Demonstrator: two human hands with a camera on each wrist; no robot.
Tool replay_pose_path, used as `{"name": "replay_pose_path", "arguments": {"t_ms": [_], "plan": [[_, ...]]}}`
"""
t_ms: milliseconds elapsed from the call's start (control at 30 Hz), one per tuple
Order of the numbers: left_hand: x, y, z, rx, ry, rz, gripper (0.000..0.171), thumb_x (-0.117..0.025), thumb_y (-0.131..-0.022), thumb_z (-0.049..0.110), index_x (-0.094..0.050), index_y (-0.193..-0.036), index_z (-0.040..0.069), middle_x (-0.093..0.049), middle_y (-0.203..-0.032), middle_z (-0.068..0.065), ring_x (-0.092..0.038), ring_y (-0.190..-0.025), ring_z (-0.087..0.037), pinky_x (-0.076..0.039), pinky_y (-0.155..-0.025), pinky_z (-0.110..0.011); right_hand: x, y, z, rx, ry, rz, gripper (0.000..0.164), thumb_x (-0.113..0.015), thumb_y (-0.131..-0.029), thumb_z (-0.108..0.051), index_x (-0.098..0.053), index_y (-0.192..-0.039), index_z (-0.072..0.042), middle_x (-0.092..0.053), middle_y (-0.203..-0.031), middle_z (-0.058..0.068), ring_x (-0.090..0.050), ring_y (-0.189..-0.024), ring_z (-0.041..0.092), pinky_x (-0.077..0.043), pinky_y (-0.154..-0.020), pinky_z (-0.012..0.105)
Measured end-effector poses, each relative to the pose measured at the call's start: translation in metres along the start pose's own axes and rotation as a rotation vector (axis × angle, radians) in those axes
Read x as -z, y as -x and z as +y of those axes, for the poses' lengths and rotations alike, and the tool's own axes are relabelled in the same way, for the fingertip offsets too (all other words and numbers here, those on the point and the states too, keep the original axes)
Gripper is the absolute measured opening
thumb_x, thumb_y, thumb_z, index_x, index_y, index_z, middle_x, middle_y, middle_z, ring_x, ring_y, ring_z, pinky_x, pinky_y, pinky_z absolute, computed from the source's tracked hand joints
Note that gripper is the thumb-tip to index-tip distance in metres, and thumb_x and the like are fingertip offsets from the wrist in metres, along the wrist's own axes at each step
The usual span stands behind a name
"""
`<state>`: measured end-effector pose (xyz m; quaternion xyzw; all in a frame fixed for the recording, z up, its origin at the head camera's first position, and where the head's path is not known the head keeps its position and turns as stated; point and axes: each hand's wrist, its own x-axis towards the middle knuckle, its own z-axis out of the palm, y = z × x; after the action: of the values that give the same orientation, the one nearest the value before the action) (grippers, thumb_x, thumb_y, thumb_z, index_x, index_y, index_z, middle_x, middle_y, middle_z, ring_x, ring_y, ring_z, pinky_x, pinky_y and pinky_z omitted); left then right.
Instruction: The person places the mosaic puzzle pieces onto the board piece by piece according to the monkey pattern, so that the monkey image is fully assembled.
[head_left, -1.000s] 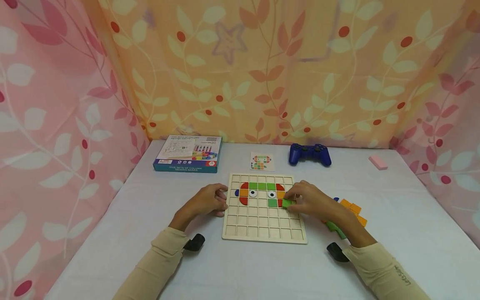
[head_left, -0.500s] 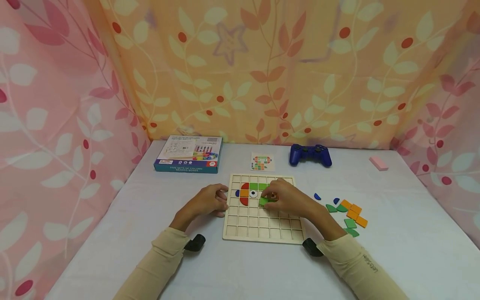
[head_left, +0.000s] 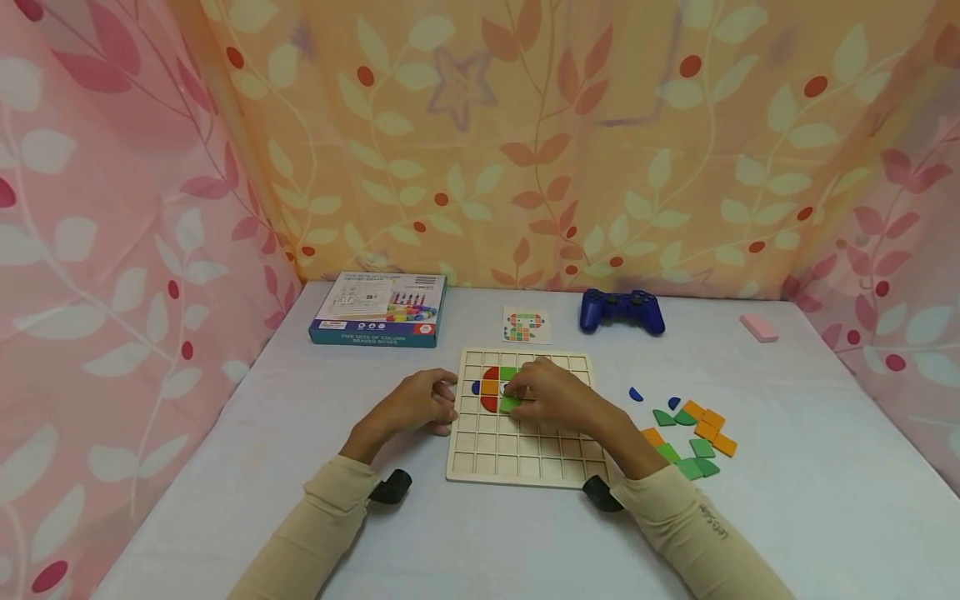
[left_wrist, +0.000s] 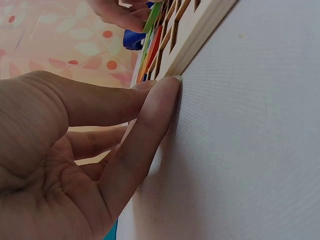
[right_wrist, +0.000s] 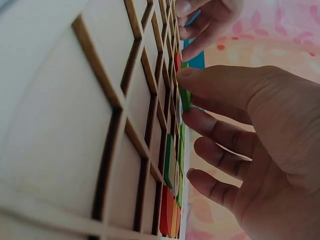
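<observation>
Flowered curtains, white-covered desk; green tile in R hand, board held at L edge

Curtains close in the desk at the back & both sides; the wooden grid board lies flat mid-desk, right in front of the person, prob. so both hands get there w/o stretching; L hand is curled at the board's left edge, thumb & fingertips gripping it, likely to stop it sliding while the other hand works.

R hand pinches the green tile, thumb at one edge, fingers at the opposite one (right wrist view); that hold seems to leave the underside free to meet a cell; tile is at the cell next to the lower red piece; can't tell if it's seated or just above; R hand hides much of the laid pattern in head view, though an orange square & blue half-round show at its left end.

Loose pieces (orange, green, blue) lie right of the board, near the R forearm; prob. kept that side for a short reach; printed card w/ similar colours lies just past the far edge, likely for easy glancing; box, game controller & pink block sit farther back, seemingly out of the way.
</observation>
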<state>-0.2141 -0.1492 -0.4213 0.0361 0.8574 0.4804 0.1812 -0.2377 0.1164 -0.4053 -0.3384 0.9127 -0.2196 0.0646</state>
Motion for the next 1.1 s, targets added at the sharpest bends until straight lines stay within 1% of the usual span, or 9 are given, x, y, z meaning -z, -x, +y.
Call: {"name": "replay_pose_path", "arguments": {"t_ms": [200,367,467,600,700,767,933,1100], "plan": [[-0.0002,-0.0006,-0.0006,-0.009,-0.005,-0.001,0.058,-0.077,-0.093,0.001,-0.056,-0.148,0.003,-0.063,-0.113,-0.011,-0.067,-0.086,-0.020,-0.065,-0.073,-0.028,-0.0010,-0.0014,-0.0019,-0.007,0.007,-0.006,0.026,-0.085,-0.090,-0.023,-0.082,-0.114,-0.013,-0.073,-0.109,-0.002,-0.057,-0.103,0.017,-0.054,-0.095,0.039],[0.0000,0.0001,-0.0002,-0.006,-0.001,0.000,0.059,-0.076,-0.093,0.001,-0.056,-0.148,0.003,-0.063,-0.113,-0.012,-0.067,-0.086,-0.020,-0.065,-0.074,-0.028,-0.0001,-0.0007,-0.0031,-0.018,-0.008,-0.016,0.025,-0.083,-0.092,-0.019,-0.081,-0.115,-0.011,-0.074,-0.112,-0.001,-0.058,-0.107,0.019,-0.054,-0.099,0.041],[0.0000,0.0003,-0.0002,-0.003,-0.001,0.001,0.059,-0.077,-0.093,0.001,-0.056,-0.148,0.003,-0.064,-0.113,-0.012,-0.067,-0.086,-0.020,-0.065,-0.074,-0.028,0.0001,-0.0008,-0.0029,-0.013,-0.038,-0.028,0.022,-0.081,-0.094,-0.017,-0.082,-0.115,-0.012,-0.074,-0.111,-0.002,-0.058,-0.108,0.019,-0.053,-0.099,0.040],[0.0001,0.0010,0.0003,0.001,-0.006,0.002,0.059,-0.078,-0.093,0.001,-0.056,-0.148,0.003,-0.064,-0.113,-0.011,-0.067,-0.085,-0.020,-0.065,-0.073,-0.028,-0.0007,-0.0007,-0.0043,0.037,-0.081,-0.042,0.016,-0.079,-0.094,-0.013,-0.084,-0.109,-0.016,-0.074,-0.108,-0.005,-0.056,-0.104,0.017,-0.050,-0.091,0.037],[0.0002,0.0011,0.0006,0.004,-0.013,0.001,0.059,-0.078,-0.092,0.002,-0.056,-0.148,0.003,-0.064,-0.113,-0.011,-0.067,-0.085,-0.020,-0.065,-0.073,-0.028,-0.0026,-0.0017,-0.0053,0.077,-0.090,-0.063,0.017,-0.078,-0.092,-0.011,-0.085,-0.106,-0.018,-0.074,-0.104,-0.007,-0.053,-0.098,0.016,-0.047,-0.084,0.034],[0.0003,0.0011,0.0007,0.004,-0.015,0.000,0.059,-0.078,-0.092,0.002,-0.056,-0.147,0.003,-0.064,-0.113,-0.011,-0.067,-0.085,-0.020,-0.065,-0.073,-0.028,-0.0043,-0.0028,-0.0057,0.083,-0.085,-0.083,0.019,-0.078,-0.092,-0.012,-0.085,-0.107,-0.020,-0.073,-0.101,-0.009,-0.052,-0.095,0.016,-0.045,-0.081,0.032],[0.0009,0.0016,0.0015,0.000,-0.014,-0.001,0.059,-0.078,-0.092,0.002,-0.056,-0.147,0.003,-0.064,-0.113,-0.011,-0.067,-0.085,-0.020,-0.065,-0.073,-0.027,-0.0076,-0.0042,-0.0061,0.081,-0.052,-0.102,0.019,-0.078,-0.093,-0.014,-0.086,-0.109,-0.022,-0.068,-0.094,-0.012,-0.052,-0.093,0.014,-0.045,-0.080,0.031],[0.0020,0.0023,0.0013,-0.015,-0.013,-0.008,0.058,-0.077,-0.093,0.001,-0.056,-0.147,0.001,-0.064,-0.114,-0.013,-0.067,-0.086,-0.020,-0.065,-0.073,-0.027,-0.0074,-0.0039,-0.0071,0.087,-0.058,-0.093,0.018,-0.078,-0.092,-0.013,-0.085,-0.108,-0.020,-0.066,-0.091,-0.011,-0.052,-0.091,0.015,-0.045,-0.079,0.032]]}}
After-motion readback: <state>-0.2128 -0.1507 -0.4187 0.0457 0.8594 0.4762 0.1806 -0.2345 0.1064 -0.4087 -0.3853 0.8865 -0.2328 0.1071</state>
